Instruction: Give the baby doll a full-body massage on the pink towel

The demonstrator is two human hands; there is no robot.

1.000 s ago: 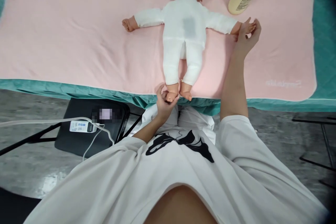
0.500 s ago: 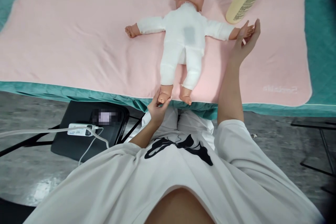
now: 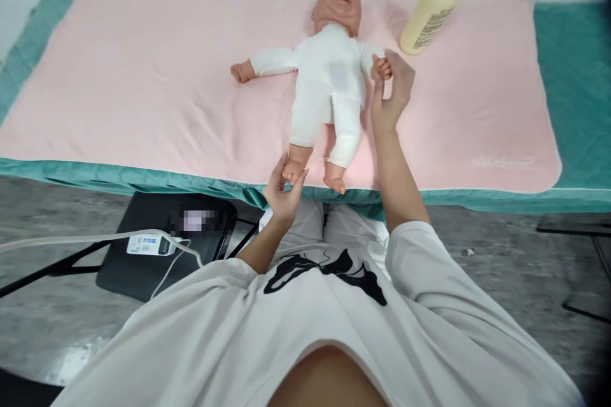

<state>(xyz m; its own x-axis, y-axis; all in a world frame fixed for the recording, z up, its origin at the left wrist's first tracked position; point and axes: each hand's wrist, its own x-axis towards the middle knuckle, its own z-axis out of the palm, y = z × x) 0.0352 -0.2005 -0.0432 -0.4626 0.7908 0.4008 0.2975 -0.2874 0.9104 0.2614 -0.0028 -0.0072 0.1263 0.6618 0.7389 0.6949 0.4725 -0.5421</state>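
A baby doll [image 3: 324,63] in a white suit lies face up on a pink mat [image 3: 191,89], its head toward the far side. My left hand [image 3: 285,194] has its thumb and fingers closed round the doll's foot on the left, at the mat's near edge. My right hand [image 3: 394,92] grips the doll's hand on the right, and that arm is bent in toward the chest. The doll's other arm stretches out to the left. Its second foot rests free beside my left hand.
A pale yellow bottle [image 3: 432,13] stands behind my right hand. Green cloth [image 3: 577,89] shows under the mat. Below the near edge at left is a black chair [image 3: 138,280] holding a white device [image 3: 150,243] with cables.
My right hand has moved left, bringing the doll's arm from stretched out to bent near its chest. My left hand stays at the foot. The view has shifted slightly.
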